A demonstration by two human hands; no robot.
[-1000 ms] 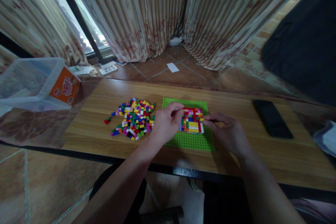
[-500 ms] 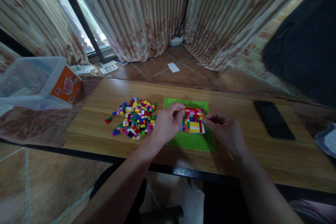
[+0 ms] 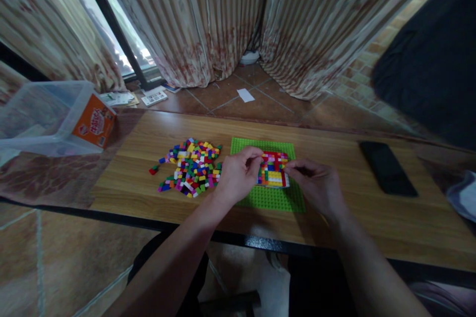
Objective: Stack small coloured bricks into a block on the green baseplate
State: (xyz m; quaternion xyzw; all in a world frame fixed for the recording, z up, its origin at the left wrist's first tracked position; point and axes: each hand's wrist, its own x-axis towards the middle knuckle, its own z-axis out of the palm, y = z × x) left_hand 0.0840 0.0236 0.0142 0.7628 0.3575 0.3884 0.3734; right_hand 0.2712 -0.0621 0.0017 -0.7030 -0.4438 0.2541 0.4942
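A low rectangular build of toy bricks (image 3: 275,177), red, yellow, white and other colours, lies over the green studded baseplate (image 3: 273,203). My left hand (image 3: 240,173) is closed at its left edge, thumb and forefinger together at the upper left corner, covering part of the build. At the right edge, my right hand (image 3: 316,178) has thumb and forefinger pinched on what looks like a small yellow toy brick, mostly hidden by the fingertips. Left of the baseplate spreads a pile of loose toy bricks (image 3: 191,166) in many colours.
The wooden table (image 3: 126,173) carries a dark phone-like slab (image 3: 387,168) on the right. A clear plastic bin (image 3: 48,119) with an orange label stands beyond the left end. Curtains (image 3: 223,25) hang behind, and a white paper (image 3: 246,95) lies on the floor.
Both hands keep nearly the same places. The right fingertips have shifted very slightly left and up at the build's right edge, and the yellow spot there is less visible.
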